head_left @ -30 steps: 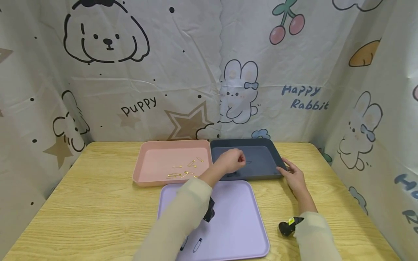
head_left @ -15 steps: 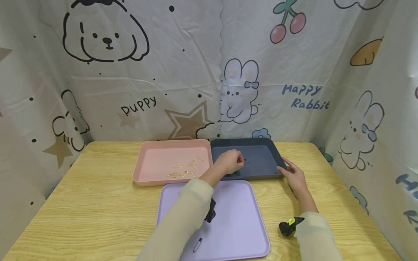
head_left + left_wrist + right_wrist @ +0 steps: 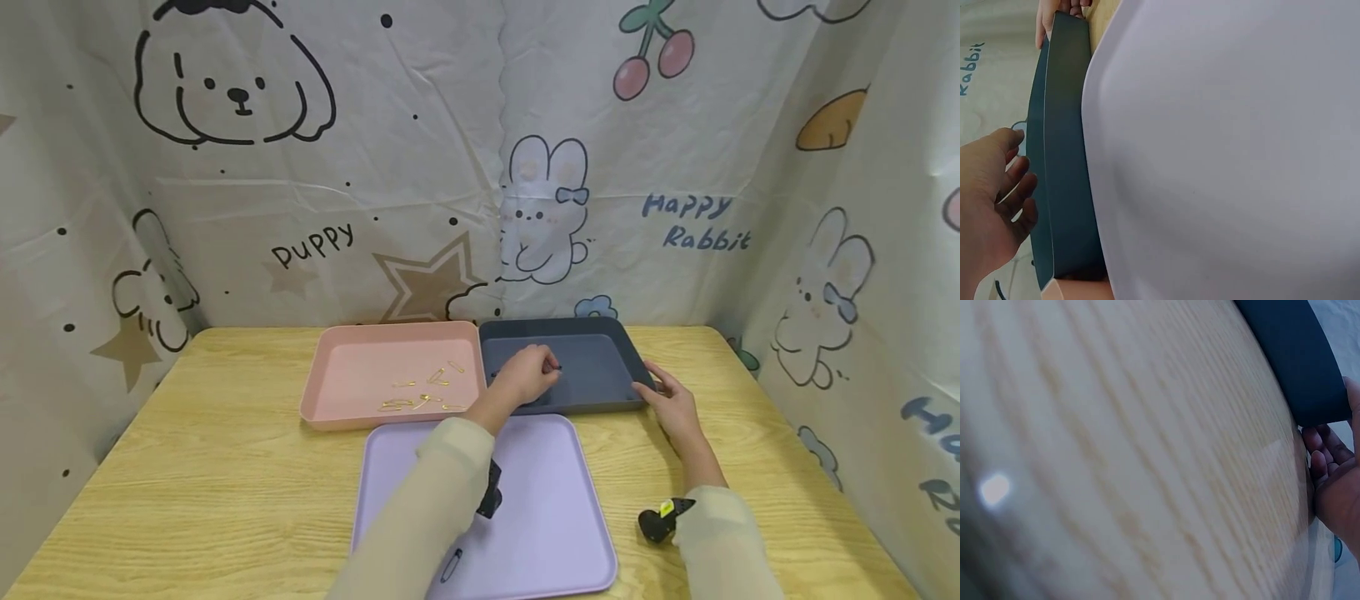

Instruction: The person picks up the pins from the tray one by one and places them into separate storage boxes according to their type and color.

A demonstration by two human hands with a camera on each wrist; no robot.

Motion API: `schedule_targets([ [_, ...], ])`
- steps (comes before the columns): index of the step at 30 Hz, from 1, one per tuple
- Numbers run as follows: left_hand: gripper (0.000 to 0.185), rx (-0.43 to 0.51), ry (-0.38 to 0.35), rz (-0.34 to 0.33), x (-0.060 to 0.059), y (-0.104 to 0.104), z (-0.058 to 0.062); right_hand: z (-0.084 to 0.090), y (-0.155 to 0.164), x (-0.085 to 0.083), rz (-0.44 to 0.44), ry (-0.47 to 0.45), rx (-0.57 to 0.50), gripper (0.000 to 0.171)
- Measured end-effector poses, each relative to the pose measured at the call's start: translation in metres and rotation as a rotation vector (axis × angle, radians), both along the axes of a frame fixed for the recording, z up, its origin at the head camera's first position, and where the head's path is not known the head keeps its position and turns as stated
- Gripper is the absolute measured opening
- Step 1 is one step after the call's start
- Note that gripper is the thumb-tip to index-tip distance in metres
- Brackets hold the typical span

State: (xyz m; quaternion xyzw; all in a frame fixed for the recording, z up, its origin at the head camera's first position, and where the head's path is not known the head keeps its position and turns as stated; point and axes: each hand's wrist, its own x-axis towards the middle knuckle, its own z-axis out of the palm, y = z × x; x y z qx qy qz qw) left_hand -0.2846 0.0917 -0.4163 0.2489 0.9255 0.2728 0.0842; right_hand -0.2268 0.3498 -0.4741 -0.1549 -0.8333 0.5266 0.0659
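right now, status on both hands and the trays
Left hand over dark blue tray, fingers curled, pinching something too small to tell. Right hand steadies that tray's right edge. One pin on purple tray.

Left hand [image 3: 528, 377] drawn slightly back toward the near wall of the dark blue tray [image 3: 600, 406], its curled fingers [image 3: 551, 365] lower over the tray floor, a thin dark pin showing just beyond the fingertips
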Motion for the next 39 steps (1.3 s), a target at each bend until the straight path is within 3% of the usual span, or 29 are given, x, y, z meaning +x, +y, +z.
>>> schedule_targets([
  [8, 0.023, 0.004, -0.001, -0.015, -0.006, -0.008, -0.001, 0.0, 0.001, 0.001, 0.008, 0.021, 0.026, 0.064],
  [19, 0.022, 0.035, -0.013, -0.052, -0.004, -0.035, 0.009, 0.002, -0.002, 0.0, -0.007, 0.022, -0.001, 0.063],
  [26, 0.025, 0.059, 0.011, -0.082, 0.0, -0.051, 0.017, 0.0, -0.001, -0.001, -0.004, 0.027, 0.013, 0.064],
  [32, 0.029, 0.059, -0.03, -0.06, 0.007, -0.069, 0.016, -0.001, -0.001, -0.001, 0.004, 0.033, 0.002, 0.065],
  [39, 0.024, 0.085, 0.01, -0.098, 0.016, -0.085, 0.014, -0.001, -0.001, 0.0, 0.009, 0.027, 0.015, 0.065],
])
